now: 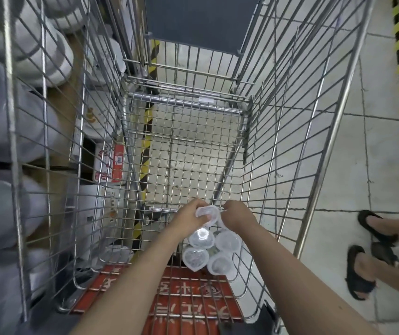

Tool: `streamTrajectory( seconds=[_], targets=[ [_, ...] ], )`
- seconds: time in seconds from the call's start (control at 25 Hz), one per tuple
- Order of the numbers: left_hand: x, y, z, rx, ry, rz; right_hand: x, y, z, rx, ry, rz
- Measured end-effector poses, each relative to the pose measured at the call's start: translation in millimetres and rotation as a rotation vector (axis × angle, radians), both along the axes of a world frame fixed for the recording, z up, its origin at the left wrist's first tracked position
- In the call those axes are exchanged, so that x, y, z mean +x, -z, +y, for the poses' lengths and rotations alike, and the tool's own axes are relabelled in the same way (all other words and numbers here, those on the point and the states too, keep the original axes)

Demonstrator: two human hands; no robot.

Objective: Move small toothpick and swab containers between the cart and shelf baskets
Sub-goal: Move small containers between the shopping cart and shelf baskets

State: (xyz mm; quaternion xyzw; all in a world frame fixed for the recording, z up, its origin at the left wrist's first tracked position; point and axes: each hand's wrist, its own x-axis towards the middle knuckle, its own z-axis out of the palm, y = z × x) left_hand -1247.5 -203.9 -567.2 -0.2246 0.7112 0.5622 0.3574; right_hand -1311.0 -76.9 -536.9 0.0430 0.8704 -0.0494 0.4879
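Container [206, 215] pinched in left hand [188, 217] grip; right hand [238, 217] grasping adjacent container, inside cart [297, 146].

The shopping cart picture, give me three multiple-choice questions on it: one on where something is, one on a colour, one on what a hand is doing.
1. Where do the loose clear containers lie?
A. on the floor tiles
B. in the cart, near end
C. on the left shelf

2. What colour is the cart's flap with writing?
A. red
B. blue
C. green

3. What is the left hand doing?
A. hanging idle
B. pushing the cart wall
C. holding a clear container

Answers: 1 B, they sit inside the wire floor just below the hands. 2 A, the panel under the arms is red. 3 C, its fingers curl round the container, with the right hand beside it.
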Motion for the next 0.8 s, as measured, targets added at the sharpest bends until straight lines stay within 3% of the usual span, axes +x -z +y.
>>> streamTrajectory(
  seconds=[0.56,0.8],
  targets=[
    [-0.6,3.4,-1.8,0.006,-0.113,-0.044,11.8,-5.0,0.0,0.027,-0.105,0.166],
    [8.7,-41.3,-19.4,-0.154,-0.249,0.007,21.0,-55.0,-1.5,-0.031,-0.171,0.306]
  ],
)
